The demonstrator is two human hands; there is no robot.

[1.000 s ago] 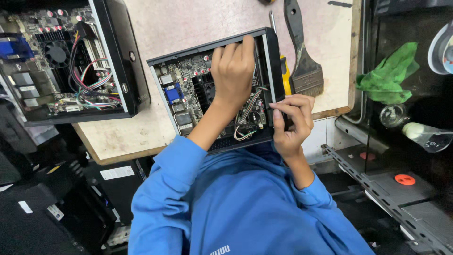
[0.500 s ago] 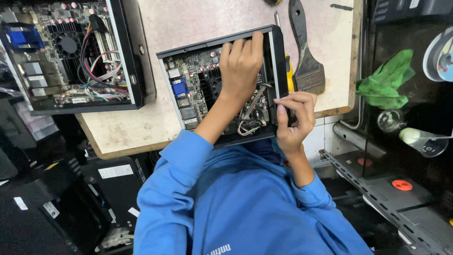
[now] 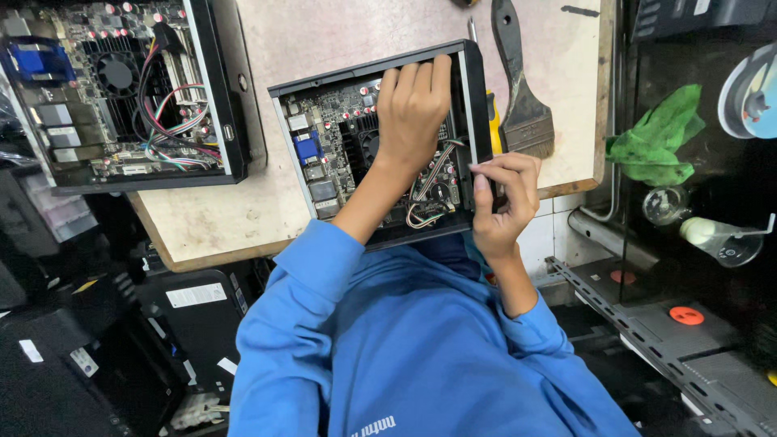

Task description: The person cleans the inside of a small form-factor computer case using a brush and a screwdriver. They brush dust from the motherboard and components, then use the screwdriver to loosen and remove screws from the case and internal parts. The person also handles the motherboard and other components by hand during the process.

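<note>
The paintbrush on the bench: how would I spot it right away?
Find the pale worktop, then the open black computer case that the left hand reaches into. The paintbrush lies just beside it, the only tool with a wide dark head and black handle.

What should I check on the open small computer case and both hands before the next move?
1. Left hand inside the open computer case, over the board: ok.
2. Right hand pinching at the case's right wall: ok; what it grips: cannot tell.
3. Coloured wires clear of the fingers: cannot tell.
4. Case fully on the wooden board: not ok, its near edge overhangs.
5. Paintbrush clear of both hands: ok.
</note>
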